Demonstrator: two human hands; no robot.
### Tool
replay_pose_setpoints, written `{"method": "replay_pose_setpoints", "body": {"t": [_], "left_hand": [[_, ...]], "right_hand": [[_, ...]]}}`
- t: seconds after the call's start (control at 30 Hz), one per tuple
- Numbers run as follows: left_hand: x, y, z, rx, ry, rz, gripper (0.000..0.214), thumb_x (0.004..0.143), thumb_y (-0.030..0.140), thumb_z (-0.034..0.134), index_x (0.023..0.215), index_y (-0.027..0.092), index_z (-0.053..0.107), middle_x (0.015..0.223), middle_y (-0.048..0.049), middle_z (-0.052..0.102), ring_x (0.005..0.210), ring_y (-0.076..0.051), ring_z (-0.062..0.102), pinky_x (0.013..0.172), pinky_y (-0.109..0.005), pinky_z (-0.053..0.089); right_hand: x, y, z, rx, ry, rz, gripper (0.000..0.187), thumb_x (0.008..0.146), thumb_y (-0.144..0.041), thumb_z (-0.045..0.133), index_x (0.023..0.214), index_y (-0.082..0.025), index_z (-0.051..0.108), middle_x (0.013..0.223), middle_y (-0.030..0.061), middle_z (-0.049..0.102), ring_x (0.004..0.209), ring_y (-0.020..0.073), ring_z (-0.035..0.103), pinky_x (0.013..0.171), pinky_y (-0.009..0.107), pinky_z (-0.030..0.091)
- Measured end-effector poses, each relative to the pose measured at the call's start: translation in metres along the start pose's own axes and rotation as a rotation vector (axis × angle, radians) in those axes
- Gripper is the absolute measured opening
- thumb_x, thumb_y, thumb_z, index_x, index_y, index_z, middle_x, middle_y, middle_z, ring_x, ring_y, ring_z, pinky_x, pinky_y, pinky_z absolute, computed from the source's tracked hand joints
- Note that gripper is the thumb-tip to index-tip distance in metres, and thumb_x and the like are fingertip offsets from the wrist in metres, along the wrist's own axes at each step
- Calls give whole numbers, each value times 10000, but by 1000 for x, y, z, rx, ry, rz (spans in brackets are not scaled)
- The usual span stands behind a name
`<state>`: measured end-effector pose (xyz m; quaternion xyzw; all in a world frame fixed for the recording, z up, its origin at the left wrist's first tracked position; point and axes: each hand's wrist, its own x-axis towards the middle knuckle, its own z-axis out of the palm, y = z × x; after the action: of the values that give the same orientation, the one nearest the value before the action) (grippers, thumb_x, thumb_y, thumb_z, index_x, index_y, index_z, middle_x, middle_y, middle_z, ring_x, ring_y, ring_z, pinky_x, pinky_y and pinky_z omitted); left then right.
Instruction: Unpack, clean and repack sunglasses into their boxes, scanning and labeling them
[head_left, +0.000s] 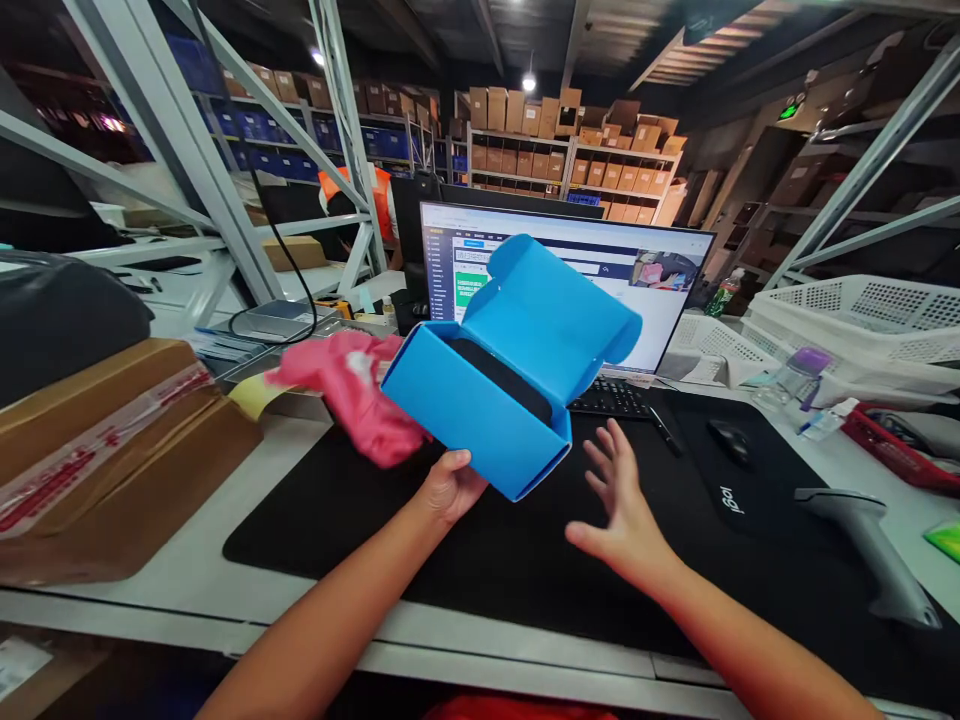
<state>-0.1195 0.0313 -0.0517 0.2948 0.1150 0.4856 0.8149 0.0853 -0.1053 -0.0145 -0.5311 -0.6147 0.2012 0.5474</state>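
A bright blue cardboard box (pixel 480 400) is tilted above the desk mat, its lid (pixel 551 305) raised. Something black (pixel 501 378) lies inside; what it is I cannot make out. My left hand (pixel 454 485) grips the box from below, thumb on its front side and the other fingers hidden underneath. To the right of the box, apart from it, my right hand (pixel 619 505) is held up with fingers spread and nothing in it. A crumpled pink plastic bag (pixel 367 400) lies left of the box, partly behind it.
Behind the box stand a monitor (pixel 679 300) and a keyboard (pixel 611 398). On the right are a mouse (pixel 727 440), a barcode scanner (pixel 870 545), a red tray (pixel 896 450) and white baskets (pixel 862 320). A taped carton (pixel 112 450) occupies the left. Beyond, a person in an orange vest (pixel 382 200).
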Motion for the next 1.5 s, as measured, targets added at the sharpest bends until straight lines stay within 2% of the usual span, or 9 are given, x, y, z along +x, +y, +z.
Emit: {"method": "replay_pose_setpoints", "body": {"t": [0.17,0.4,0.57,0.67,0.77,0.93,1.13,1.3,1.5], "left_hand": [[-5,-7,5,259,-185,-80,731,600,346,871,1272,185,631,1205,-113,728,1233,-367,619,1158,-564,376],[-1,7,3,1267,-201,248,807,699,291,853,1432,230,521,1558,-153,438,1474,-378,354,1221,-565,277],[13,28,18,2071,176,643,593,874,147,628,1453,175,504,1661,-155,214,1548,-342,170,1252,-586,136],[30,55,26,2344,448,648,624,906,265,636,1500,255,445,1685,-95,148,1554,-381,79,1206,-704,76],[46,90,14,2410,717,450,704,853,460,708,1488,286,460,1695,-85,107,1534,-462,-42,1139,-792,100],[47,114,-31,2355,639,-56,1005,697,590,822,1533,243,387,1673,-233,32,1437,-546,271,1036,-750,354],[33,88,-59,2415,459,-44,1105,744,677,740,1602,252,188,1677,-221,-10,1520,-462,150,1173,-676,207],[46,83,-68,2416,275,-137,901,741,650,769,1502,321,416,1656,-157,224,1494,-456,234,1158,-697,222],[71,116,-78,2406,500,-198,383,965,395,622,1257,148,600,1280,-118,614,1148,-265,617,985,-505,528]], "right_hand": [[54,23,27,222,-71,-8,1501,558,-688,873,1568,-326,-177,1611,203,247,1454,368,370,1135,589,363],[48,54,-30,168,42,62,1409,581,-525,904,1603,-350,-50,1561,148,390,1342,373,494,1023,556,480],[27,69,-67,267,189,174,1252,625,-539,845,1604,-371,81,1565,131,385,1264,391,555,941,559,537],[15,64,-78,275,207,219,1261,602,-512,867,1603,-377,113,1557,133,393,1266,404,549,940,565,534],[2,61,-82,252,216,267,1311,570,-503,893,1604,-392,94,1591,127,344,1282,408,533,948,554,525],[-13,63,-79,221,222,359,1364,543,-535,899,1603,-400,52,1611,138,298,1299,418,505,947,562,510],[-13,70,-77,230,185,403,1361,528,-544,901,1597,-425,67,1603,133,301,1325,441,468,965,599,483],[-14,82,-76,160,212,436,1438,458,-551,914,1597,-412,47,1618,136,261,1361,478,415,1001,660,435],[-16,84,-76,107,177,417,1359,546,-560,885,1602,-401,45,1601,136,296,1319,452,476,985,617,482]]}}
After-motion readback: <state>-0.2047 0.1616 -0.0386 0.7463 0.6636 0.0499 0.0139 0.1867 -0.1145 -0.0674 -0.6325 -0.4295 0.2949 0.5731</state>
